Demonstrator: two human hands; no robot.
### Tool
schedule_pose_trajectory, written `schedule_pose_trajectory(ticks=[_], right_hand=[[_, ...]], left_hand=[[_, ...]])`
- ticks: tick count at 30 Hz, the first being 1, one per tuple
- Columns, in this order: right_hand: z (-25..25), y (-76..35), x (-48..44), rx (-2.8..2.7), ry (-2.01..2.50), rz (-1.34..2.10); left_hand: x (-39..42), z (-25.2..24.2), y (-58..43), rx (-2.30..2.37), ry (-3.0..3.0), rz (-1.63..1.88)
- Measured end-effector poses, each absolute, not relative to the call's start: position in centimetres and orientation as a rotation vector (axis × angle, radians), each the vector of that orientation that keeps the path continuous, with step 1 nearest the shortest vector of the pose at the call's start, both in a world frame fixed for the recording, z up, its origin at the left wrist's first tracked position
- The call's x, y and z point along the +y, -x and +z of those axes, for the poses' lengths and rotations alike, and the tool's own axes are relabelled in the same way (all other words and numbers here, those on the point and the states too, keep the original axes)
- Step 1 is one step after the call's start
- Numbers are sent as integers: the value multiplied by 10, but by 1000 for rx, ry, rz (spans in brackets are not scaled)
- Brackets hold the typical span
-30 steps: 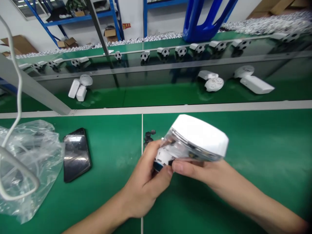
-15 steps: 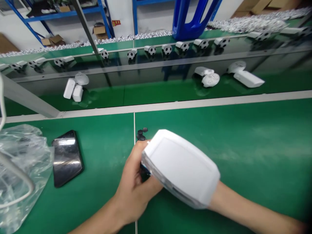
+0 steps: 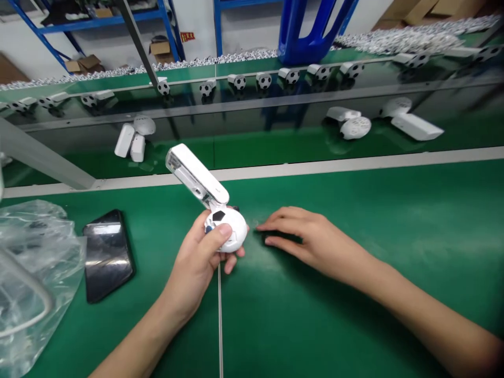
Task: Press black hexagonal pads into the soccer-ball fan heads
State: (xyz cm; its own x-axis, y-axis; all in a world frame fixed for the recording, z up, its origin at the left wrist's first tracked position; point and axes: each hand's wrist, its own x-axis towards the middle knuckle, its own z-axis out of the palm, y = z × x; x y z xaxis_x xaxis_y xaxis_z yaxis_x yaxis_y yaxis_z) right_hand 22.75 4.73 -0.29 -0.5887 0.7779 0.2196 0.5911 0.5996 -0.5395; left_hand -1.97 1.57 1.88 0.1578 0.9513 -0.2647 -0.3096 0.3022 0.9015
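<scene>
The left hand (image 3: 192, 257) grips the football-patterned white device (image 3: 236, 233) above the green worktop (image 3: 394, 210), fingers closed round its ball end, while the right hand (image 3: 307, 236) has let go and rests open just beside it.

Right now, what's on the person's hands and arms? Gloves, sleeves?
The left hand and the right hand are bare: no gloves, rings or wristbands show. The forearms are bare too, no sleeves in view. Fingernails look short.
</scene>
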Motion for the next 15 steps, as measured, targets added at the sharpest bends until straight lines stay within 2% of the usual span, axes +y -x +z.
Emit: schedule_pose_trajectory(ticks=[5,10,15], right_hand=[[-15,-222,45,-2451,964,496],[-7,-215,42,-2227,1007,467],[24,-208,21,-1862,991,821]], left_hand=[[11,14,15,1036,-896,1039],[5,7,16,1024,-921,1055],[3,5,16,931,-1020,1063]])
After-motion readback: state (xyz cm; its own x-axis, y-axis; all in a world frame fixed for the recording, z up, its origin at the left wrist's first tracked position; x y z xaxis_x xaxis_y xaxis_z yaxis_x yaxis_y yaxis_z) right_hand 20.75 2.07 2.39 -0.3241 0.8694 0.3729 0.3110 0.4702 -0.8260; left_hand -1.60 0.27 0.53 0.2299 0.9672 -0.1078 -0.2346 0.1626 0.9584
